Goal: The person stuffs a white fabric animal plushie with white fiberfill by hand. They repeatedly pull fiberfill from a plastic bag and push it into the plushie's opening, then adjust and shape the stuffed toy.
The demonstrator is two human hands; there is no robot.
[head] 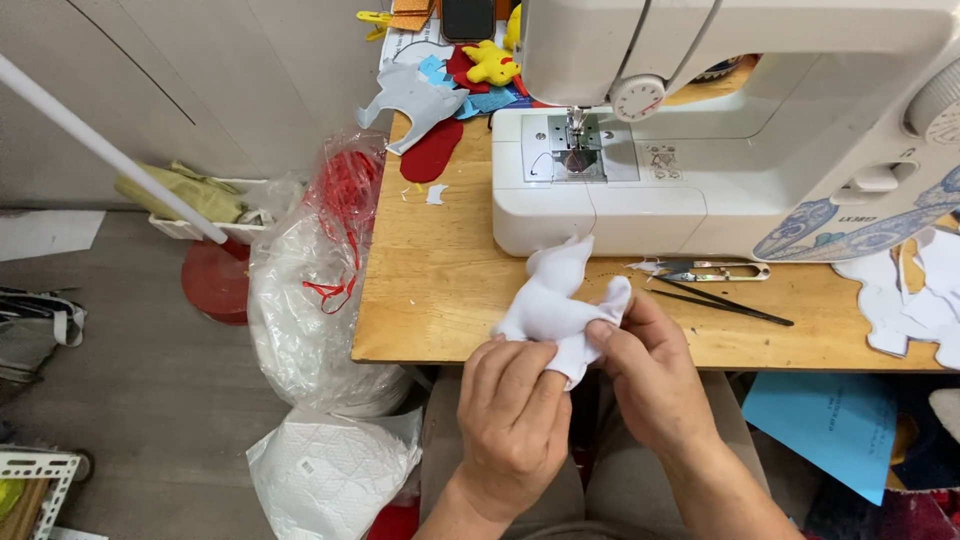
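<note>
Right now we have the small white fabric piece (552,300) pinched between both hands at the front edge of the wooden surface (430,290), just in front of the white sewing machine (720,150). It looks like a sewn, animal-shaped shell, with limb-like lobes sticking up and to the right, and its lower end is bunched over our fingers. Our left hand (515,415) is curled closed on the bottom of the piece, fingers folded under the cloth. Our right hand (650,375) is closed on the right lobe, thumb pressed on top of it. We judge that we are working the cloth with our fingers, turning or shaping the shell, not stitching: the piece lies clear of the needle and presser foot (575,130). What the next move calls for, as we read it, is a steady hold from the left hand while the right eases the lobe along without straining the seams.

Just right of our hands lie thread snips (715,270) and dark tweezers (720,300), within easy reach. Farther back on the surface sit felt cut-outs in grey, red and blue (430,100) and a small yellow stuffed toy (490,63). White cut pieces (915,295) lie at the right edge. A clear plastic bag with red strands (320,260) hangs off the left side.
</note>
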